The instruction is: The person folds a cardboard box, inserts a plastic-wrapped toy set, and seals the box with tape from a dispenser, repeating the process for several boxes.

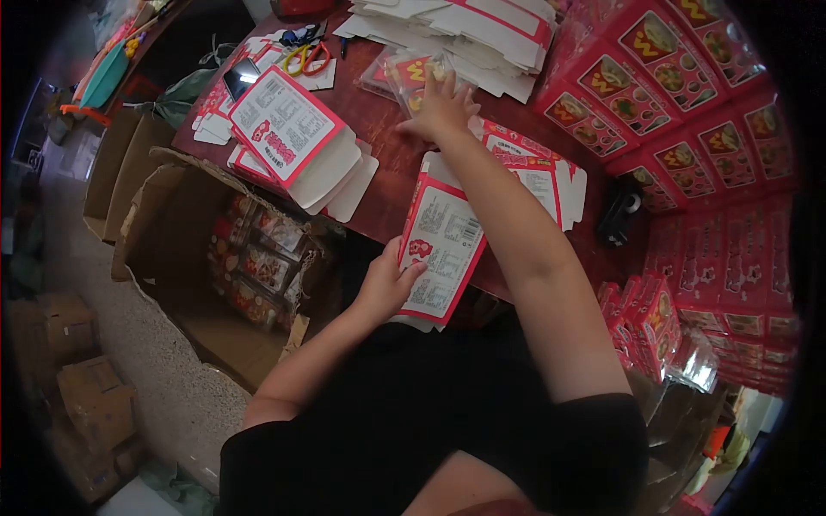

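Observation:
My left hand (391, 282) grips the lower left edge of a red and white printed box (443, 245), its thumb on the white face. The box is tilted over the table's front edge. Farther up, my right hand (443, 110) reaches over clear plastic packs (413, 76) with a red and yellow print. Its fingers are spread and touch or hover at the nearest pack; which one I cannot tell. Under my right forearm, more printed boxes (538, 182) lie on the dark red table (379, 193).
Flat printed cartons (284, 129) lie at the left, near scissors (307, 62). White cartons (490, 39) are piled at the back. Red boxes (662, 86) stand stacked at right beside a black tape dispenser (621, 206). An open cardboard box (185, 275) with packs inside stands lower left.

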`<state>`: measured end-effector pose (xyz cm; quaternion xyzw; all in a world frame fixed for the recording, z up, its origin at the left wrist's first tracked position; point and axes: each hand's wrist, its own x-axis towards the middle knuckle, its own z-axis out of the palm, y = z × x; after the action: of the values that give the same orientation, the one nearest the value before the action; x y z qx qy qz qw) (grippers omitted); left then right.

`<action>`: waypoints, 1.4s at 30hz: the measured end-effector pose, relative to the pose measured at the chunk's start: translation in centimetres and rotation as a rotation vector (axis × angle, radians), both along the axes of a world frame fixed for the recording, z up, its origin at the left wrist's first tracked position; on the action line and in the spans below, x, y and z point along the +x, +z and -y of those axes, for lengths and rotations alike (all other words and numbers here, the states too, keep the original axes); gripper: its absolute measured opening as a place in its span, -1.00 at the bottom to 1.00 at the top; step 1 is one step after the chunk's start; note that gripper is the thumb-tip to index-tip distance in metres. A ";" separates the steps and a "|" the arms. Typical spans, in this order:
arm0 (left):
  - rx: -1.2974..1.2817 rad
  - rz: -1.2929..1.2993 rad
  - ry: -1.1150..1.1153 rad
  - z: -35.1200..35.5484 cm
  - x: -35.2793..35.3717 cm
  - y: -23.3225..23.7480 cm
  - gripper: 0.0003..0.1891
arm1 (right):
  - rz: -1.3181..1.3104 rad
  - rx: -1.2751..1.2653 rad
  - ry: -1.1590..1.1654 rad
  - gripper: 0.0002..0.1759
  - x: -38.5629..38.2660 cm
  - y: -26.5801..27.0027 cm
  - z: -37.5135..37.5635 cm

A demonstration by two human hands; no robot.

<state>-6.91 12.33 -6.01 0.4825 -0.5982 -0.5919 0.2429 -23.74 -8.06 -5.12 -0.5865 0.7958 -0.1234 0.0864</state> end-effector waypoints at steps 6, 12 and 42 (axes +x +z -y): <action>0.022 -0.057 0.068 0.3 0.8 -0.3 -0.62 | 0.546 -0.092 -0.067 -0.48 -9.9 1.7 0.2; -0.059 -0.042 0.013 0.0 -0.4 0.3 -0.56 | 1.260 -0.718 -0.210 -0.61 -17.0 0.4 -9.8; -0.096 -0.322 -0.247 0.7 -1.8 2.3 -0.57 | 1.183 -0.382 0.186 -0.78 -15.5 7.6 -20.1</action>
<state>-8.72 11.66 -3.68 0.2923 -0.6338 -0.6576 0.2836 -39.20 11.99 2.52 -0.4906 0.5228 -0.5592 0.4161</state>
